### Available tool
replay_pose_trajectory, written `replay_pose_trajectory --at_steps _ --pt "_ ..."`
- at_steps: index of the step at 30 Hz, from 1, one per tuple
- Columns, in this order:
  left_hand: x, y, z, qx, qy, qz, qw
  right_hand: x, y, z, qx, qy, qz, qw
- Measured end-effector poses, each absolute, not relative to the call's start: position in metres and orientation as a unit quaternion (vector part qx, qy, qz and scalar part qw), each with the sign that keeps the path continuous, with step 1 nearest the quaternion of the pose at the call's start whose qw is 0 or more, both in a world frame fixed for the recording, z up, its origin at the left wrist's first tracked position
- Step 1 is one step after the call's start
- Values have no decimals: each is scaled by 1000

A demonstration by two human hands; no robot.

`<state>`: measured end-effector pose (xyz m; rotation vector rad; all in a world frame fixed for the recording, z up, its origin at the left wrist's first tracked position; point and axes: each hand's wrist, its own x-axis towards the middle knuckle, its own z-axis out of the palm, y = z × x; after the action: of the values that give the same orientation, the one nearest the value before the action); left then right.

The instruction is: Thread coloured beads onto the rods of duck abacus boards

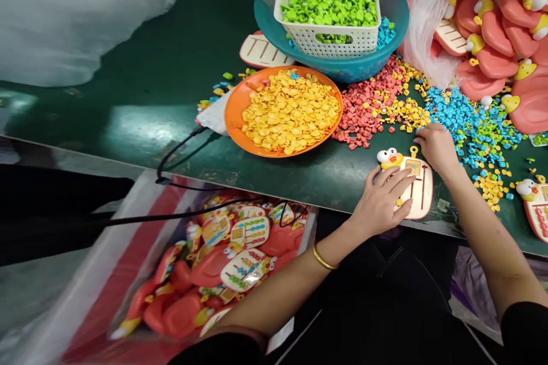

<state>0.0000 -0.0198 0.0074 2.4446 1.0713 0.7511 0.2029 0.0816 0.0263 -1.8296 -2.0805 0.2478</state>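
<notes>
A cream toy board [422, 199] with dark red slots, a yellow duck-like head and a small yellow ring lies near the table's front edge. Across its left part rests my left hand [381, 199], fingers spread, with a bit of yellow showing beneath them. My right hand [437, 148] is just beyond the board's upper right, at the edge of the blue pieces [449, 108] and yellow pieces [409, 113]. Its fingers are bent together; whatever they pinch is hidden. Small red pieces [363, 105] are heaped to the left of that hand.
An orange plate [231, 108] holds yellow pieces. Behind it, a white basket [299, 37] of green pieces sits in a teal basin [268, 5]. Red toys [492, 65] fill a plastic bag at right. Below the table, a lined box [145, 228] holds finished-looking toys; a black cable [162, 165] hangs nearby.
</notes>
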Motion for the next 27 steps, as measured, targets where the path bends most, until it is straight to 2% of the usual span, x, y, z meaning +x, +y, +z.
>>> replay_pose_trajectory --at_steps 2,7,10,18,23,25,27 --pt "0 -20 8 863 376 276 192 206 72 33 -635 -741 110 188" --pt "1 -22 7 838 394 309 215 203 6 42 -626 -684 207 313" --pt "1 -23 7 837 403 303 212 192 -8 32 -652 -647 195 344" --pt "1 -22 3 821 438 313 190 180 -17 14 -646 -682 114 322" --pt "1 -20 0 820 440 315 188 168 -34 22 -601 -702 184 334" --pt "1 -20 1 820 440 315 189 173 -16 26 -582 -708 212 340" --pt "1 -20 3 822 440 306 194 187 11 29 -593 -712 184 329"
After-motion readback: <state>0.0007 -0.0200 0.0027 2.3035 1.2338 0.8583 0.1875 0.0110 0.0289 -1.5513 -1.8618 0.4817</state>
